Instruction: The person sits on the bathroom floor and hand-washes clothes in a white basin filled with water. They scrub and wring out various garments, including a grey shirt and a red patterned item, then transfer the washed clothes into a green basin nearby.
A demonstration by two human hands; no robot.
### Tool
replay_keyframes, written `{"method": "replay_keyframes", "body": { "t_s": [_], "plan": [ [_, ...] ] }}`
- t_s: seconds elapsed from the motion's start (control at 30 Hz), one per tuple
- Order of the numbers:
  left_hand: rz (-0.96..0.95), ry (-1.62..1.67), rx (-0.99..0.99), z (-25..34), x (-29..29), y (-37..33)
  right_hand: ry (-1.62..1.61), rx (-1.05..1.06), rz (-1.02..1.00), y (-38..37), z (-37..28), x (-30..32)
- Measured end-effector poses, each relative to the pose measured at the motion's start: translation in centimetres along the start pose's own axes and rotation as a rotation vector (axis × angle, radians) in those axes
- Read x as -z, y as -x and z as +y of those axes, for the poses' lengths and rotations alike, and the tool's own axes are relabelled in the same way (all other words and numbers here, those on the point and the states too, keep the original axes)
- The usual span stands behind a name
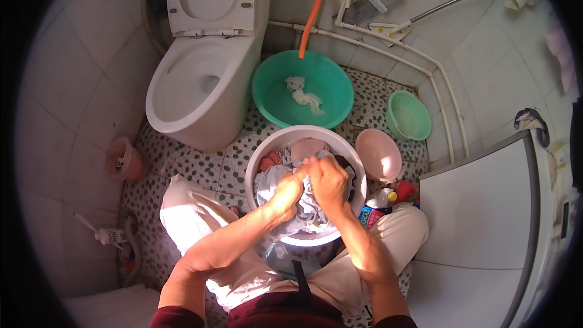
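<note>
A white round basin (255, 167) stands on the floor between my knees, filled with laundry. Over its middle, my left hand (287, 193) and my right hand (328, 183) are closed side by side on a light grey cloth garment (310, 209). The garment bunches up between them and hangs down into the basin. Around it lie a pink cloth (308, 147), a red cloth (270, 160) and some dark fabric at the right. My fingertips are partly hidden by the cloth and by each other.
Behind the basin is a green tub (267, 100) with water and white cloth, below an orange hose (310, 27). A pink bowl (378, 155), a light green bowl (409, 115) and a detergent bottle (375, 209) stand right. A toilet (209, 118) and a pink bin (127, 161) are left.
</note>
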State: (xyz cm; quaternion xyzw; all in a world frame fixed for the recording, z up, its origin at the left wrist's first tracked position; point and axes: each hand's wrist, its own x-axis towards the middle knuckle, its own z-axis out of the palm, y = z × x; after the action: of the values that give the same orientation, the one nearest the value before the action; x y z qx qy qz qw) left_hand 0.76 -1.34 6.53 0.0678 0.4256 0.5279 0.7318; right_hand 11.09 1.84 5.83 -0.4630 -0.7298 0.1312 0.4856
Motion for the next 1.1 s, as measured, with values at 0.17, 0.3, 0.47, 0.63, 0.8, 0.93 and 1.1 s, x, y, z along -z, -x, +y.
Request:
{"method": "replay_keyframes", "body": {
  "t_s": [0.17,0.3,0.47,0.63,0.8,0.93,1.1],
  "plan": [
    [-0.106,0.08,0.056,-0.3,5.3,-4.3,-0.083,0.51,-0.186,3.2,-3.8,-1.1],
    [-0.115,-0.135,0.038,-0.2,2.1,-0.8,0.081,0.1,-0.112,0.4,-0.7,0.3],
    [0.027,-0.074,0.056,-0.2,1.6,-0.3,0.096,0.087,-0.171,0.6,-0.4,-0.1],
    [-0.073,-0.293,-0.112,-1.5,4.3,-2.8,0.39,0.235,-0.463,-0.5,-3.6,1.8],
    [0.232,-0.614,-0.06,-2.2,2.9,-2.0,0.241,0.678,-0.716,-0.6,-15.0,5.7],
    [-0.092,0.018,0.192,0.3,1.6,-1.3,0.141,0.738,-1.255,-2.3,-24.6,10.0],
    [-0.101,-0.008,0.187,0.0,1.5,-1.6,0.033,0.768,-1.574,-7.0,-27.9,10.1]
  ]
}}
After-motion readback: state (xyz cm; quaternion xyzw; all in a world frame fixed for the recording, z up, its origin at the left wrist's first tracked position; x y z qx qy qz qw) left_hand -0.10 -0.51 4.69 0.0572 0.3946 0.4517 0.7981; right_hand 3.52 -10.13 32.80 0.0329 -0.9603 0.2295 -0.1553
